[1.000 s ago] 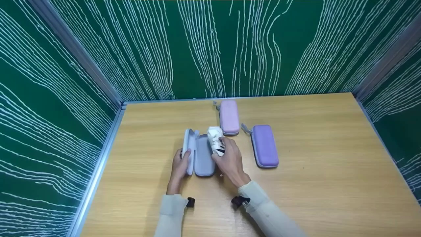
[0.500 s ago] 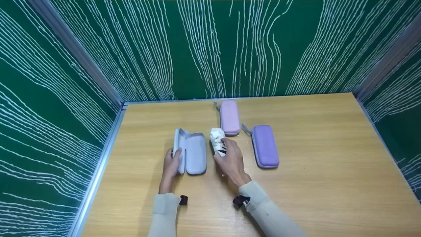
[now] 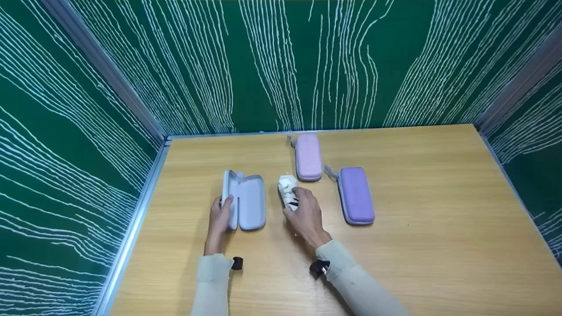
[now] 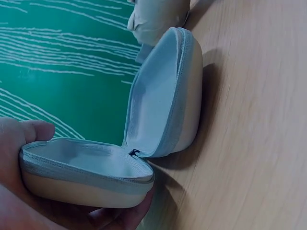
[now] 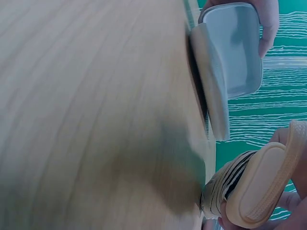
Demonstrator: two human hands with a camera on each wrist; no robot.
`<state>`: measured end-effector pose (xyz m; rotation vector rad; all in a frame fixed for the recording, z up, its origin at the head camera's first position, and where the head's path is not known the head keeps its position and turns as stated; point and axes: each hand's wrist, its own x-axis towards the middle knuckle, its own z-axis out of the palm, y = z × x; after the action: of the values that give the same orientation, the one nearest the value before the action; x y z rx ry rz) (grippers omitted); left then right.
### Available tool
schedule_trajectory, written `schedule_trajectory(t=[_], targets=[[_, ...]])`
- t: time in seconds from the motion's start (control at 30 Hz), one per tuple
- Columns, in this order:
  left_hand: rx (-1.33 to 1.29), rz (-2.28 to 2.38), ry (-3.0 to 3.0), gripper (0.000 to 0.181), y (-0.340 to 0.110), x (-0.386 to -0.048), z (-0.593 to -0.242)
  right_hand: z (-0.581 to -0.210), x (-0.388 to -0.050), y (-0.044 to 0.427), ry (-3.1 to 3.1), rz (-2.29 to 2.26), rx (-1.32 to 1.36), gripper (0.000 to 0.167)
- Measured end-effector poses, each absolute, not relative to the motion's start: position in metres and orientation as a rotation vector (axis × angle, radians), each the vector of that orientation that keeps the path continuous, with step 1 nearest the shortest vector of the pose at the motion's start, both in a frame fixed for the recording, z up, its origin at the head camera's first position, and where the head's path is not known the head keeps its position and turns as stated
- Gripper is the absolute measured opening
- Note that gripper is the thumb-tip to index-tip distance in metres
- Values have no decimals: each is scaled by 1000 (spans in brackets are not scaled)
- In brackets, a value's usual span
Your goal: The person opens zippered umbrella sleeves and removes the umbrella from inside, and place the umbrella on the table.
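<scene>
An unzipped, light grey-blue hard case (image 3: 252, 204) stands spread open left of the table's middle, its grey inside showing nothing in it. My left hand (image 3: 218, 215) grips the raised left half, thumb over the rim and fingers beneath, as the left wrist view (image 4: 96, 191) confirms. To the right, my right hand (image 3: 307, 217) holds a compact folded umbrella (image 3: 287, 186), white with black marks. In the right wrist view the umbrella's oval handle end (image 5: 259, 187) carries a strap. A gap separates umbrella and case.
A pink zip case (image 3: 308, 156) lies shut behind the umbrella, close to its far end. Right of my right hand lies a shut purple zip case (image 3: 356, 195). Green walls with white lines (image 3: 342, 57) border the wooden table (image 3: 439, 210) at the back and sides.
My left hand has moved left with the grey-blue case, away from the umbrella. My right hand keeps hold of the umbrella and has barely shifted.
</scene>
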<state>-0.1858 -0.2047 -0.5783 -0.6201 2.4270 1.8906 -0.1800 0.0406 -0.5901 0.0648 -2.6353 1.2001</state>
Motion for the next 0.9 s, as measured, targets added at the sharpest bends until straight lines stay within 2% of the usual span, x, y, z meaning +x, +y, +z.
schedule_trajectory(t=[0.53,0.9], targets=[[-674,1872,2397,56,-225,-195,-579,-590,-188,26,-2748,1065,150,56],[-615,1836,2436,56,-233,-202,-580,-586,-195,9,-2878,844,217,49]])
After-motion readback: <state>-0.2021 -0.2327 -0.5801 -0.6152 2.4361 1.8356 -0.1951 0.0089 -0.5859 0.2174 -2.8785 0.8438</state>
